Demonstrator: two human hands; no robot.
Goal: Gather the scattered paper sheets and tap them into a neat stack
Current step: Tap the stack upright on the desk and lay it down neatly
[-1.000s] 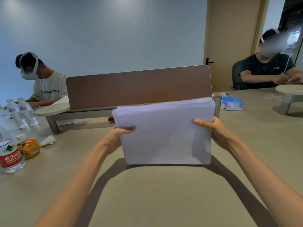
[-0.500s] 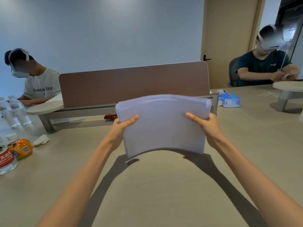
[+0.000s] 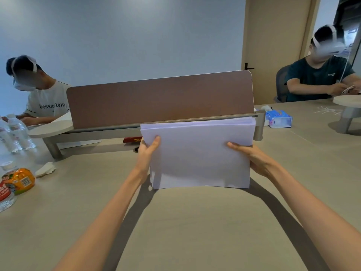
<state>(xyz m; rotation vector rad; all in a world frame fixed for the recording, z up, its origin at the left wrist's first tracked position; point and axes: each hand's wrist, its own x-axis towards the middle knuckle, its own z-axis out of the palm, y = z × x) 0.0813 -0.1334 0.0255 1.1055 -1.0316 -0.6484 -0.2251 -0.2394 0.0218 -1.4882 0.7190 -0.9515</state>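
I've got the thick stack of white paper sheets (image 3: 199, 153) stood upright on its long edge, bottom edge meeting the beige tabletop (image 3: 195, 222), just in front of the brown divider panel (image 3: 160, 98). My left hand (image 3: 146, 153) grips the stack's left side w/ thumb on the near face, & my right hand (image 3: 252, 157) grips the right side likewise; fingers behind are hidden. A few sheet edges stick out at the btm-left corner.

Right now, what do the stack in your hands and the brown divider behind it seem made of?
Stack: thin white paper, matte; layered sheet edges show along its top. Divider: probably fabric-covered board, matte brown with no shine; laminate is possible.
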